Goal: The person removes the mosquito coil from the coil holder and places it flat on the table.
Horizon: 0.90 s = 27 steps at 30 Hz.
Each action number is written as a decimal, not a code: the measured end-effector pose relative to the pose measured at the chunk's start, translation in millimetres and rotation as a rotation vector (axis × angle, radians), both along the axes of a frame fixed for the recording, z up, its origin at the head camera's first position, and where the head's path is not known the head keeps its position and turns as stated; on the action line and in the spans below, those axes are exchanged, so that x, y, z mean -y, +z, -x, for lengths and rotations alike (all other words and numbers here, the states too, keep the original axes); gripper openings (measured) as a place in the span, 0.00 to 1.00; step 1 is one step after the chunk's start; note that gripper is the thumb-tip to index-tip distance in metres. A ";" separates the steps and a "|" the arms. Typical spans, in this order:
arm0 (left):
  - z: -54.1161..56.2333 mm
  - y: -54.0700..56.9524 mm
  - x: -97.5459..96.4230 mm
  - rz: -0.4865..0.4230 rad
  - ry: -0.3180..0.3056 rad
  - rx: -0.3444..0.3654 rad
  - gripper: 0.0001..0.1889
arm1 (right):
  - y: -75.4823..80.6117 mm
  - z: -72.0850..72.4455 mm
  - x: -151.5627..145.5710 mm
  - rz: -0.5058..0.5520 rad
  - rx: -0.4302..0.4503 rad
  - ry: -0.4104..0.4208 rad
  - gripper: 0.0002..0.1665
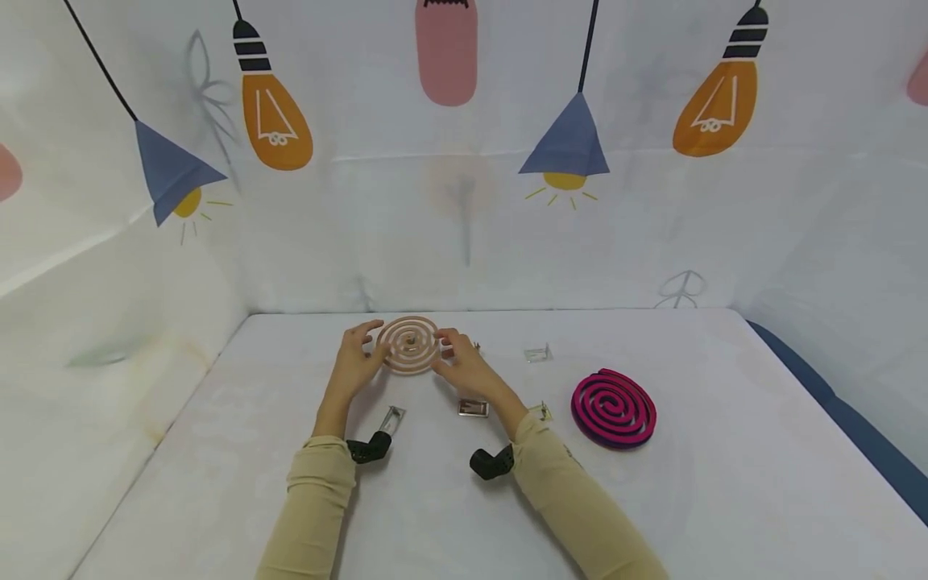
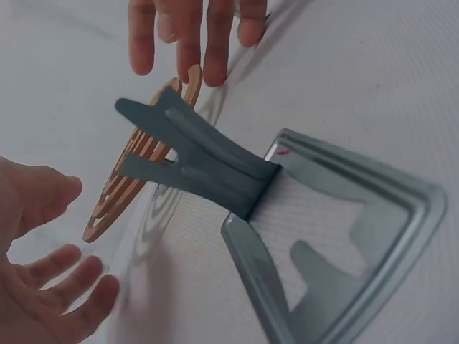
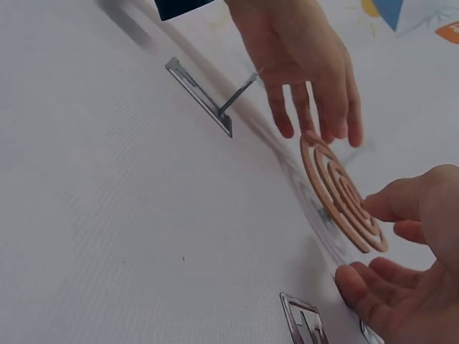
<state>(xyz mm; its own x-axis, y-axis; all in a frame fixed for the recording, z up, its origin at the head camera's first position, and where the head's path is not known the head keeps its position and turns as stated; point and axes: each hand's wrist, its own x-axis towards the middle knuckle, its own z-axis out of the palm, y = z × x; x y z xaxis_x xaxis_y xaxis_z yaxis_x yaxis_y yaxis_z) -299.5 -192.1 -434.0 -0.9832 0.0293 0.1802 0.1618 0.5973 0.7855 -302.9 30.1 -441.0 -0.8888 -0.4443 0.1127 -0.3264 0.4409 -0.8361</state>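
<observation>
A tan mosquito coil [image 1: 408,322] lies raised over the far part of the table, a small metal piece showing at its centre. My left hand [image 1: 353,362] is at its left side, thumb and fingers spread and loosely bent. On the other side, my right hand [image 1: 470,370] has its fingers in a similar loose curve. In the left wrist view, a gap shows between the left thumb [image 2: 61,193] and the coil [image 2: 136,161]. The right thumb [image 3: 401,201] overlaps the coil's edge in the right wrist view; whether it touches, I cannot tell.
A metal coil stand [image 1: 392,419] lies near my left wrist, its prong raised. Another stand [image 1: 473,408] lies between my forearms, and several more are to the right, including one [image 1: 538,354]. A pink and dark coil [image 1: 613,408] lies right of my right arm.
</observation>
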 end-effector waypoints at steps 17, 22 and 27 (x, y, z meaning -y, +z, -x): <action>-3.5 4.2 -0.5 0.023 0.009 0.069 0.23 | -1.5 9.5 8.1 0.164 0.192 -0.056 0.32; -5.5 7.7 -1.7 -0.014 0.024 0.106 0.22 | -0.3 7.6 6.2 0.139 0.163 -0.045 0.32; -5.4 8.4 -2.2 -0.050 0.042 0.139 0.21 | 0.0 7.6 4.6 0.108 0.153 -0.044 0.32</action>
<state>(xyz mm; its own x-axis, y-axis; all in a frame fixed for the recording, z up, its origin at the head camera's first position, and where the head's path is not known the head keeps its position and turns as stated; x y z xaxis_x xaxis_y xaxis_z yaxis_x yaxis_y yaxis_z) -294.2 -189.8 -425.6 -0.9989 -0.0176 0.0427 0.0255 0.5604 0.8278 -310.6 25.5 -441.0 -0.9175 -0.3971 0.0199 -0.1743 0.3568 -0.9178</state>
